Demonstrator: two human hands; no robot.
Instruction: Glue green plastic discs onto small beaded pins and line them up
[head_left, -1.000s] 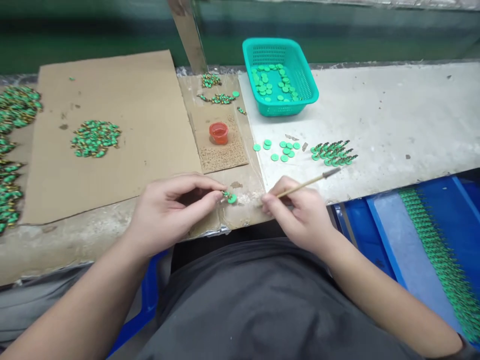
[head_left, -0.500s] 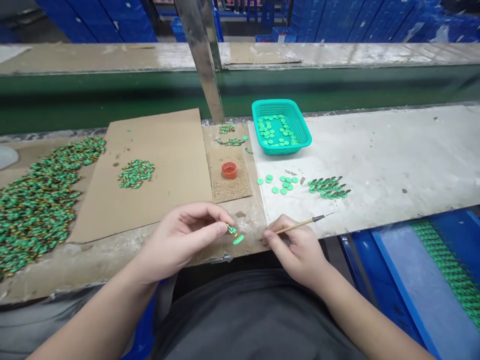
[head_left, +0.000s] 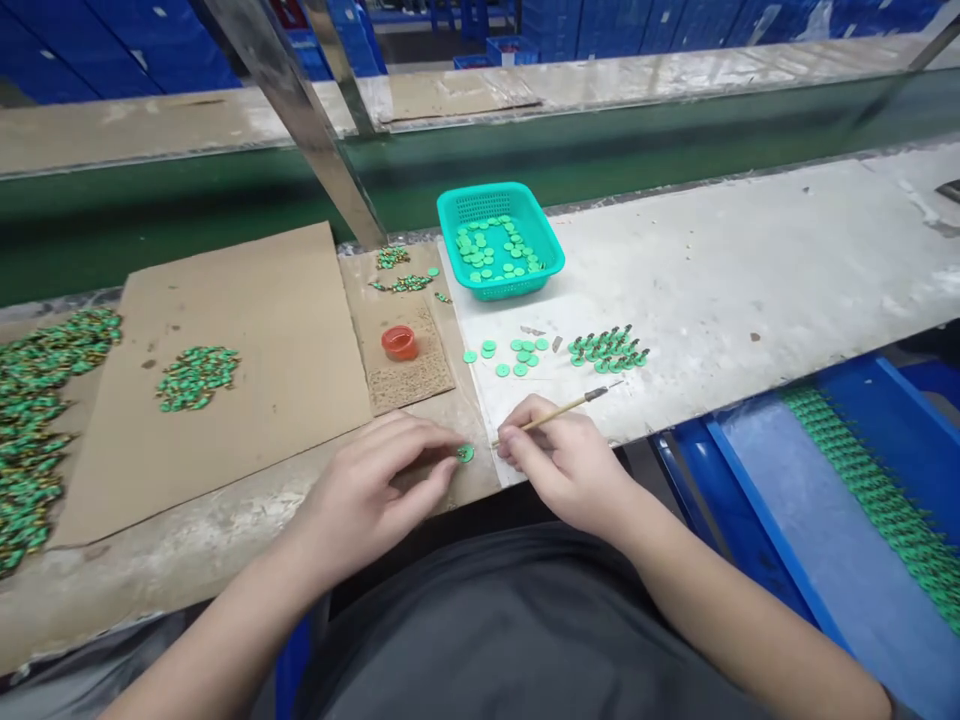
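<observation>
Between the thumb and fingertips of my left hand [head_left: 382, 485] is a small green figurine on a round green base [head_left: 466, 454], low over the bench edge; most of the figurine is hidden by my fingers. My right hand [head_left: 559, 450] grips a thin paintbrush [head_left: 555, 414], its dark tip pointing up and to the right. Ahead of my hands stands a small red cup [head_left: 399, 343] on a cardboard piece. Loose green discs [head_left: 520, 370] lie on the white sheet beyond my right hand, beside a cluster of based figurines [head_left: 609, 348].
A teal basket [head_left: 501, 290] with green discs stands at the back. On the left, a cardboard sheet [head_left: 277, 300] bears a small heap of green pieces [head_left: 196, 377], with a larger heap [head_left: 34, 430] beyond it. Rows of green figurines [head_left: 877, 490] fill a blue bin at the right.
The view has turned to the right. My left hand has tilted the figurine, so its disc base now faces up toward me. My right hand still holds the paintbrush.
</observation>
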